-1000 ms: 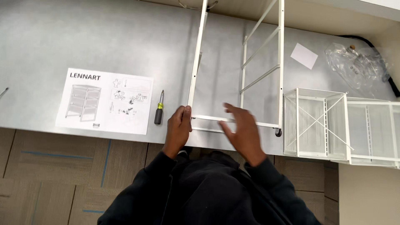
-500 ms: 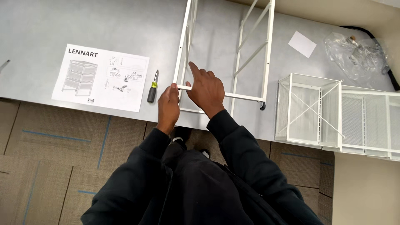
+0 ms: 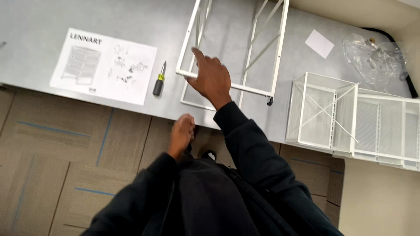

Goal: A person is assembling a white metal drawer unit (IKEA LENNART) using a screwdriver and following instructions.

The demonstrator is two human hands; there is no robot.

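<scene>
A white metal frame point(image 3: 253, 48) lies on the grey table point(image 3: 35, 26). My right hand point(image 3: 211, 78) rests over the frame's near crossbar, index finger stretched toward the left upright; whether it grips the bar is unclear. My left hand point(image 3: 182, 135) hangs off the table's front edge, fingers loosely curled, holding nothing. A screwdriver point(image 3: 159, 80) with a black and yellow handle lies just left of the frame. Left of it is a paper instruction sheet point(image 3: 105, 65).
Two white mesh drawers point(image 3: 350, 118) sit at the table's right end, overhanging the front edge. A small white card point(image 3: 319, 43) and a clear plastic bag point(image 3: 374, 54) of small parts lie at the back right. Carpet tile floor point(image 3: 65, 157) is below.
My left hand has let go of the frame's corner and dropped below the table edge. My right hand has shifted left along the crossbar and reached farther forward.
</scene>
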